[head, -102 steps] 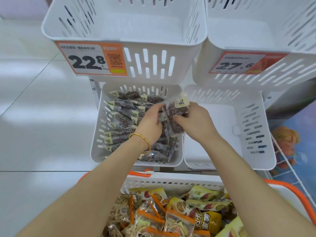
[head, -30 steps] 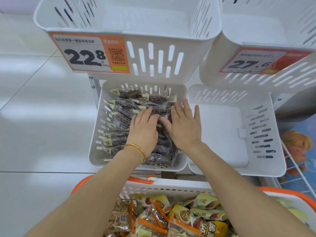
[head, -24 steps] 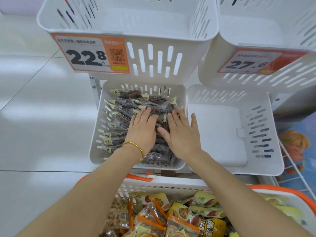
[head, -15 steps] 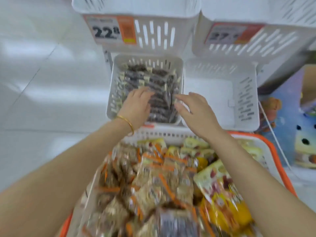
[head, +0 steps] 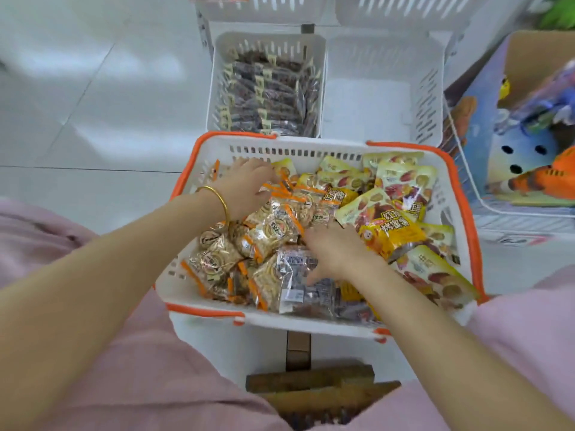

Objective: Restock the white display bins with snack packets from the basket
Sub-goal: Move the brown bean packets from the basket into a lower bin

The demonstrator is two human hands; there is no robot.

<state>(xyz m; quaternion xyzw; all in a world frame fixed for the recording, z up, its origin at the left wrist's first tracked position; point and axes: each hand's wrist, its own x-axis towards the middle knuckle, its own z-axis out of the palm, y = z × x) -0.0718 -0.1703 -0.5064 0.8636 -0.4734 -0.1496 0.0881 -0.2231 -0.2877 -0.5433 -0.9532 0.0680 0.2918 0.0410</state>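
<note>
Two hands down in the basket [head: 311, 148]: right hand [head: 337, 253] spread flat on a clear packet [head: 295, 270], left hand [head: 245, 185] (gold bangle [head: 219, 197]) fingers down among orange-edged packets [head: 273, 231], grasp unclear. Beyond, dark packets [head: 270, 94] filling the left white bin [head: 267, 37].

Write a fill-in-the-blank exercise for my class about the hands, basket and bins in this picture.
1. The basket has an ____ rim.
2. The gold bracelet circles the wrist of the ____ hand.
3. The dark packets lie in a bin coloured ____.
4. The right hand rests on packets ____ the basket.

Missing words: orange; left; white; inside.
</note>
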